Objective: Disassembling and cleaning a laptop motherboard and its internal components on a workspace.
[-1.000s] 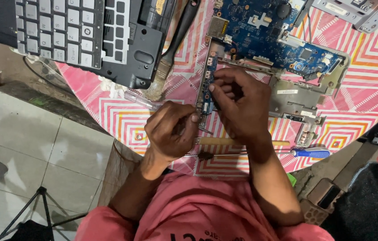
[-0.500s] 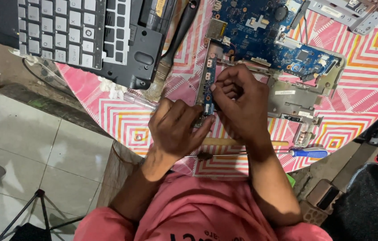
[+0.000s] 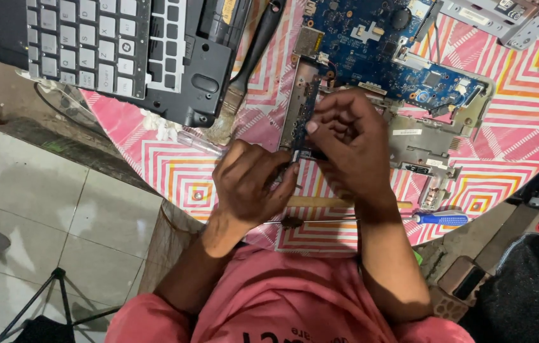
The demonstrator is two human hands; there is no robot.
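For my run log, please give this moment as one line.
left hand: touching small circuit board | right hand: gripping same board | blue screwdriver: lying on patterned cloth | brush: beside keyboard

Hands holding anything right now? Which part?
Both hands, left and right, pinch the near end of a narrow circuit board. The exact finger contact is hidden.
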